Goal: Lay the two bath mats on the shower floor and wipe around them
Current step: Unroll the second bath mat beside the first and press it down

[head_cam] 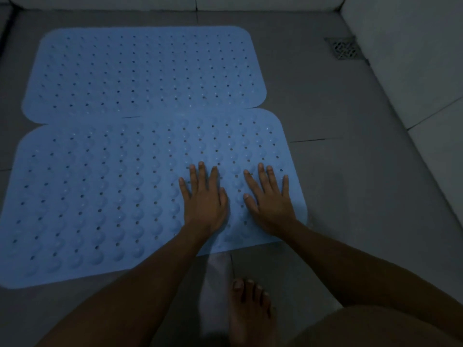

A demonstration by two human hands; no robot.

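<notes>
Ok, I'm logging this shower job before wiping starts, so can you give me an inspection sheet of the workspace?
Surface: grey tiled shower floor, grout lines visible.
Job's things: far blue perforated rubber bath mat and near blue perforated rubber bath mat lie flat, edges meeting.
Clutter: pale cloth beside bare foot.
Hands: left hand and right hand press flat on near mat.
Cables: nothing seen.
Surroundings: square metal floor drain, light tiled walls.

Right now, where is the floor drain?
In the head view, the floor drain sits far right on the shower floor, beside the wall, right of the far mat.
</notes>
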